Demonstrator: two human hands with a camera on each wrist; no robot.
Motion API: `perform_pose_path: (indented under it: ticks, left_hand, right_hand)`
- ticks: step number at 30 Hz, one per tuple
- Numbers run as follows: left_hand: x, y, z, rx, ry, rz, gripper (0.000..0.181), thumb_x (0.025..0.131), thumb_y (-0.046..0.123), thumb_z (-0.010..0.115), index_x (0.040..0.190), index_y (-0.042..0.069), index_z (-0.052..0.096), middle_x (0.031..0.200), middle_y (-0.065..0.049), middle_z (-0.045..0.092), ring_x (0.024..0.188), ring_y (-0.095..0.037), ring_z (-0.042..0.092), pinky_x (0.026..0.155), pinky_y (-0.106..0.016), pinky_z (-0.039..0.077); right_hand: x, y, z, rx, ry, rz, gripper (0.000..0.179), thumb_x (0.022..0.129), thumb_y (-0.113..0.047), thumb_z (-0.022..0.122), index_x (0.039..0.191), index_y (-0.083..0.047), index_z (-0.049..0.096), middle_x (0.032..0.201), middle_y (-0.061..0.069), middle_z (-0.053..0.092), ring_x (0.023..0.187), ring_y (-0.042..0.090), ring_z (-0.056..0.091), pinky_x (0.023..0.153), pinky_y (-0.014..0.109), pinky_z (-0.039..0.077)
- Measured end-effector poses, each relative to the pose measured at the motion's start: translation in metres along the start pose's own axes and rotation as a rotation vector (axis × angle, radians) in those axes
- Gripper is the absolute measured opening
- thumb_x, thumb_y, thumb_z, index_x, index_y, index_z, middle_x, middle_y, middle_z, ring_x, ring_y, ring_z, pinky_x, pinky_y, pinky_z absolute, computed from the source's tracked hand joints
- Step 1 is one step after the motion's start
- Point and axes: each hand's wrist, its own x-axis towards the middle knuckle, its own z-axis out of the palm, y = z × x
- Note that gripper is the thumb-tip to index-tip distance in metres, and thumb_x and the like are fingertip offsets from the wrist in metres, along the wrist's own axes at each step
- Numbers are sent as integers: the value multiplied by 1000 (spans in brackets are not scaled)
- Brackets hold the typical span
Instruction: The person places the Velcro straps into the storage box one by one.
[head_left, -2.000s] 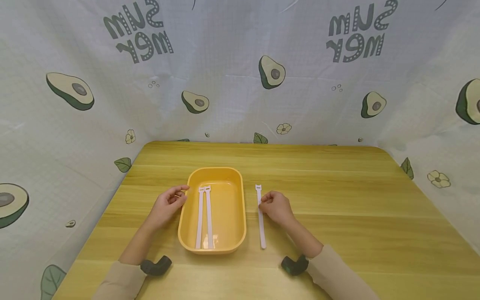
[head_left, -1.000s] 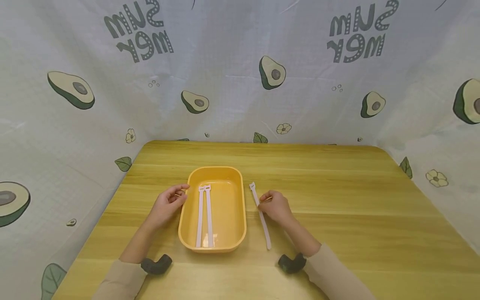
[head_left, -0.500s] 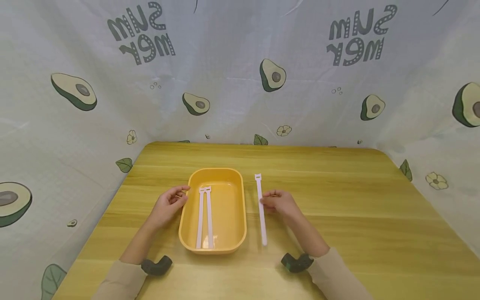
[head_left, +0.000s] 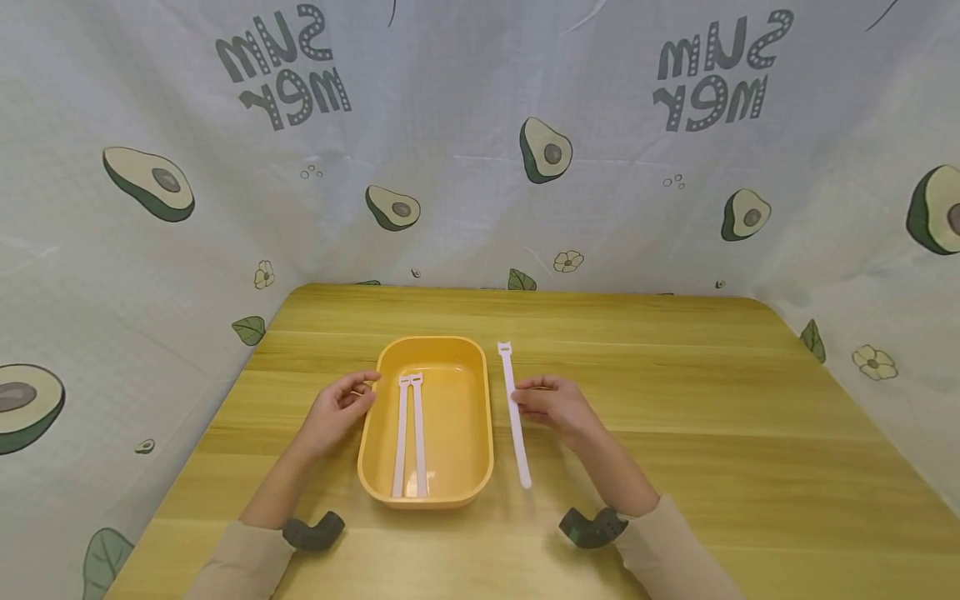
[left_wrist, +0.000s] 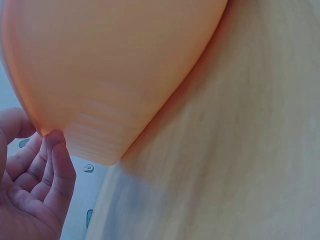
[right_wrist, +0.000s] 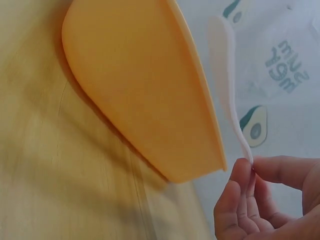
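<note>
My right hand [head_left: 558, 408] pinches a white cable strap [head_left: 519, 442] with a slotted head between thumb and fingers. The strap is raised beside the right side of a yellow tray [head_left: 489, 417], slotted end pointing away. In the right wrist view the strap [right_wrist: 222, 70] bends upward from the fingertips, above the level of the rim. Two similar white straps [head_left: 401, 442] lie side by side lengthwise in the tray's left half. My left hand [head_left: 343, 408] holds the tray's left rim; in the left wrist view its fingertips [left_wrist: 56, 136] grip the edge of the tray [left_wrist: 115, 75].
A wood-grain table [head_left: 697, 400] carries the tray. Behind it and at both sides hangs a white curtain [head_left: 465, 200] printed with avocados. Dark wrist devices [head_left: 313, 532] sit on both forearms near the sleeves.
The strap has gone from lying on the table to being lifted in my right hand. It swung slightly, then shifted left toward the tray. My left hand and the tray have stayed put.
</note>
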Motion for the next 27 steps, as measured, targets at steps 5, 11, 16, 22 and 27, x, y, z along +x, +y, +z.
perform_pose_path:
  ticks: [5, 11, 16, 22, 27]
  left_hand:
    - [0, 0, 0, 4, 6, 3, 33, 97, 7, 59, 126, -9, 55, 96, -12, 55, 76, -10, 54, 68, -19, 47]
    - [2, -1, 0, -5, 4, 4, 33, 97, 7, 59, 126, -9, 55, 96, -12, 55, 76, -10, 54, 68, -19, 47]
    - [2, -1, 1, -8, 5, 0, 32, 97, 5, 59, 125, -9, 56, 95, -11, 54, 74, -10, 53, 66, -19, 47]
    - [2, -1, 1, -4, -4, 0, 32, 97, 6, 59, 126, -9, 55, 96, -11, 54, 75, -10, 53, 67, -19, 47]
    - [2, 0, 1, -5, 4, -4, 32, 97, 6, 59, 126, -9, 55, 96, -11, 54, 75, -9, 54, 67, -18, 47]
  right_hand:
    - [1, -4, 8, 29, -14, 6, 15, 90, 1, 63, 103, 8, 59, 82, 5, 65, 71, 12, 63, 69, 24, 55]
    - [2, -8, 18, 33, -22, 5, 16, 90, 3, 63, 103, 10, 58, 80, 5, 64, 69, 12, 63, 68, 24, 55]
    - [3, -8, 26, 44, -48, 2, 12, 90, 4, 63, 101, 9, 59, 80, 5, 64, 68, 12, 63, 66, 22, 54]
    - [6, -4, 30, 47, -84, -12, 10, 90, 4, 62, 99, 8, 60, 79, 5, 64, 68, 12, 63, 67, 23, 54]
    - [7, -9, 38, 45, -64, 6, 10, 90, 2, 63, 99, 7, 60, 81, 5, 64, 69, 12, 63, 67, 23, 54]
